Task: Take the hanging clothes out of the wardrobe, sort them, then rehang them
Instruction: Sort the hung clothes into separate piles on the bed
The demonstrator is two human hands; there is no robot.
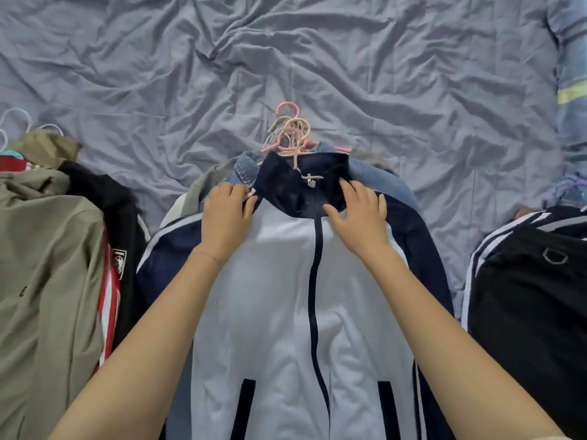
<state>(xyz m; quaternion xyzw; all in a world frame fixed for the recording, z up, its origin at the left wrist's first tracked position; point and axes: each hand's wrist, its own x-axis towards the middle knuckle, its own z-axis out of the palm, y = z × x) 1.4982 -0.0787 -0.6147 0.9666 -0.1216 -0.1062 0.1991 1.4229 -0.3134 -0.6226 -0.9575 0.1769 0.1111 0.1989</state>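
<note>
Your navy-and-white track jacket [279, 296] lies zipped, front up, on the middle pile on the grey bed sheet [317, 58], its hook among the pink and beige hangers [293, 131]. Your left hand [227, 214] pinches the left edge of the collar [286, 182]; your right hand [360, 211] rests straight-fingered on its right side

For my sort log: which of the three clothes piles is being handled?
The middle one, topped by the pale blue jacket: left hand and right hand are on its navy collar. The olive pile and black pile lie untouched.
</note>
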